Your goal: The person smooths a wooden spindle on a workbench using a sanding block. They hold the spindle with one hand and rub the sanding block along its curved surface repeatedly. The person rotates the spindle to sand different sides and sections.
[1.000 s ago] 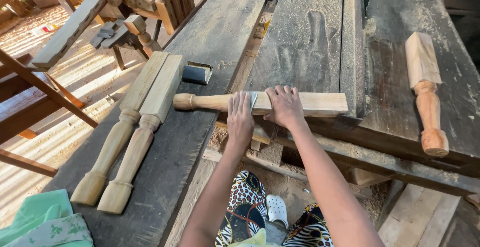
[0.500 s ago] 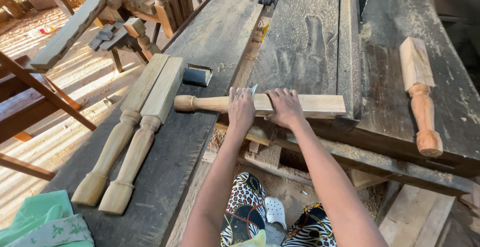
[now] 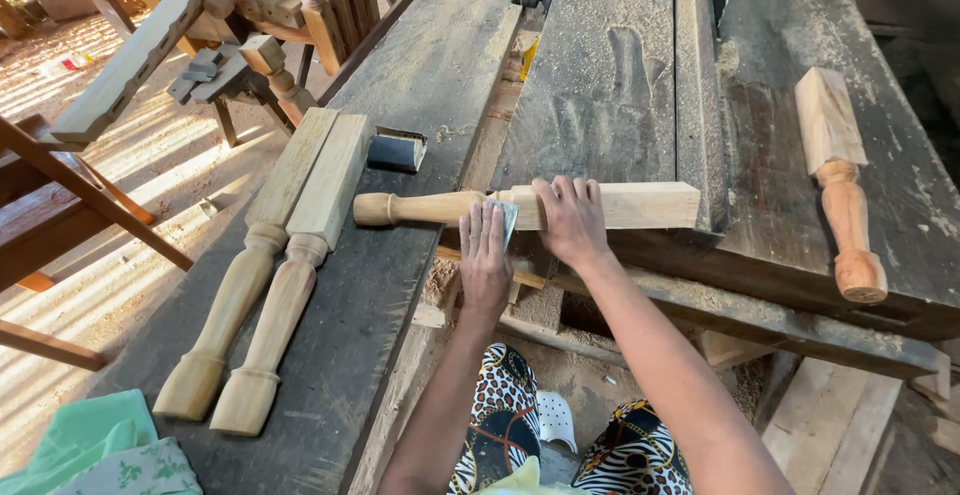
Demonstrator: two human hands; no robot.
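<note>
My right hand [image 3: 572, 220] presses the wooden leg [image 3: 530, 205] flat on the worktop [image 3: 600, 85]. My left hand [image 3: 485, 255] pinches a thin metal scraper [image 3: 507, 221]. If it slips, its edge could cut me.

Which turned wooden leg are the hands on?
The pale leg lying crosswise over the bench gap; the pair at left and the reddish one lie untouched.

We've got the right hand [image 3: 572, 220] pinning the turned spindle [image 3: 530, 206] on the table [image 3: 420, 85], left hand [image 3: 486, 251] pressing a sandpaper sheet [image 3: 507, 221] against it, two more spindles [image 3: 270, 265] beside
</note>
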